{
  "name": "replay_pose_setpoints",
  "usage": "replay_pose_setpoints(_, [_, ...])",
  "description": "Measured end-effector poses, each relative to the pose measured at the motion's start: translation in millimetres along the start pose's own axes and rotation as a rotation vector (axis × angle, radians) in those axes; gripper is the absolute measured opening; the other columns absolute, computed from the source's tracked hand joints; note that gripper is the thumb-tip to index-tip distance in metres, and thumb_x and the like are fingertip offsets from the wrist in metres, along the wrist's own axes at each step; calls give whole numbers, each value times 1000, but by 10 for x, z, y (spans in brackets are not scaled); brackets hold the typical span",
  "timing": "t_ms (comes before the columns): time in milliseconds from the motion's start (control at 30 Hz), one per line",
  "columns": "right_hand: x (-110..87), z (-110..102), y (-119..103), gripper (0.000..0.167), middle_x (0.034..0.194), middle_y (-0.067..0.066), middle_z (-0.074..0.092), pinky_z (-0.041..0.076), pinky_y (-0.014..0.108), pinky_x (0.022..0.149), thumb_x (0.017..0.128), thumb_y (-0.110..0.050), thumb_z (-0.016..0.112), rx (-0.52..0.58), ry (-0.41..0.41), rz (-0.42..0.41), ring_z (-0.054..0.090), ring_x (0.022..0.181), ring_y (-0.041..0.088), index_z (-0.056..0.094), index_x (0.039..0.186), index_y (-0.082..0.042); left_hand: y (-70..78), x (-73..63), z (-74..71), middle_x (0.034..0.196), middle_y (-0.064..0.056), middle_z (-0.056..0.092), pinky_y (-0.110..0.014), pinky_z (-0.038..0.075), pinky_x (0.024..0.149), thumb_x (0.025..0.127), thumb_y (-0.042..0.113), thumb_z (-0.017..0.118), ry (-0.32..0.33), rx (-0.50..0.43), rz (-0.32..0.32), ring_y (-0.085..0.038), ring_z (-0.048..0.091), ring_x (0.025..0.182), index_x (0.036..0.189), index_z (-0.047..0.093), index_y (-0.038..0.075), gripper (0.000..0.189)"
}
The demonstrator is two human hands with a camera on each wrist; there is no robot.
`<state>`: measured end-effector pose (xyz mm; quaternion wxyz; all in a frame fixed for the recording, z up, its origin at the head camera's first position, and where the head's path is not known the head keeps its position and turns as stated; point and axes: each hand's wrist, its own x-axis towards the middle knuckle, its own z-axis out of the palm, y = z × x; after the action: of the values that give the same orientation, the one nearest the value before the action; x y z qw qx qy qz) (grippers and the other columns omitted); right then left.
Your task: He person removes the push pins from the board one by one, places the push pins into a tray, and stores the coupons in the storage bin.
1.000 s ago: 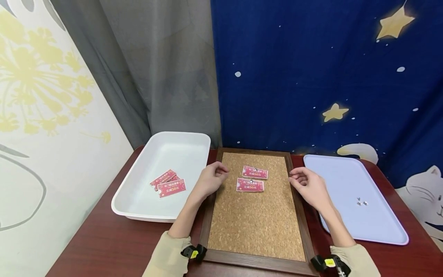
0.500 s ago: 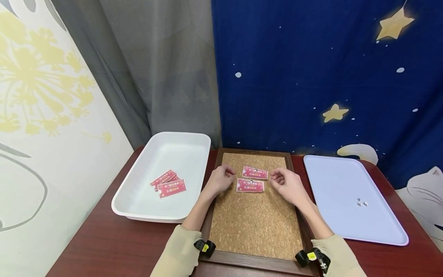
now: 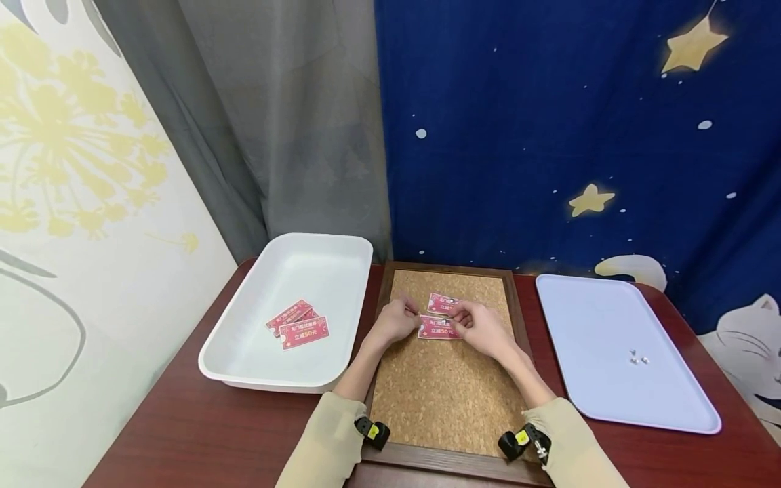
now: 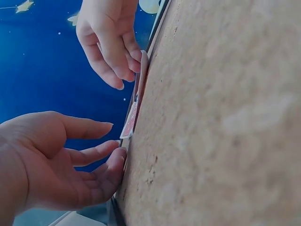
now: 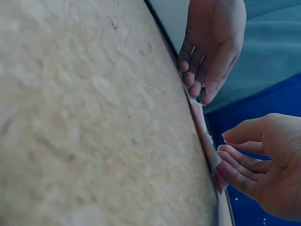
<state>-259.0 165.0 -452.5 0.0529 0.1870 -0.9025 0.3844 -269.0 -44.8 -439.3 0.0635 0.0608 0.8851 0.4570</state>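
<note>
Two red-and-white paper coupons lie one above the other on a framed cork board. A small pushpin stands in the top of the upper coupon, and one shows at the top of the lower coupon. My left hand is at the lower coupon's left end, with thumb and fingers apart in the left wrist view. At its right end my right hand touches the coupon with its fingertips, covering that end. The right wrist view shows the right thumb held away from the paper.
On the left stands a deep white tray with several more coupons. A shallow pale lilac tray on the right holds a few small pushpins. Curtains hang behind the dark red table.
My right hand has moved left from the board's right edge onto the lower coupon. My left hand has moved right to that coupon's left end. The coupons have not visibly moved.
</note>
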Motion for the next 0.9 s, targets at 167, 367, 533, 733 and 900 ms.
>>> replay_pose_setpoints(167, [53,46,48,8,82,2,67,52,27,69,87,-1,70,-18,-28,16,62,74,11,70,95,0,-5,43,14,83,-7,65,-29,45,70,88,5,72,-10,29,-14,-17,57,77,96,66,0,11])
replay_pose_setpoints(367, [103,79,64,8,80,2,66,51,27,68,85,-1,73,-31,-32,8,62,73,11,70,92,0,-4,94,15,81,-5,62,-29,43,69,87,5,74,-14,47,-60,-17,55,76,88,67,4,7])
replay_pose_setpoints(533, [140,120,56,6,78,2,66,50,29,68,85,0,73,-65,-35,20,61,72,11,69,90,-1,-27,125,20,83,-6,62,-30,43,68,86,5,74,-15,29,-84,-20,55,78,86,67,4,7])
replay_pose_setpoints(733, [175,158,27,5,76,2,66,53,31,68,85,-3,73,-91,-4,86,62,70,12,68,85,-1,-67,152,36,83,-6,62,-29,43,67,86,7,74,-17,32,-72,-19,54,77,84,67,5,8])
replay_pose_setpoints(900, [187,182,11,4,73,2,68,54,33,68,84,-4,72,-116,24,115,63,69,12,69,82,-3,-76,148,36,83,-6,63,-29,44,67,84,6,74,-20,46,-55,-19,54,77,83,67,4,7])
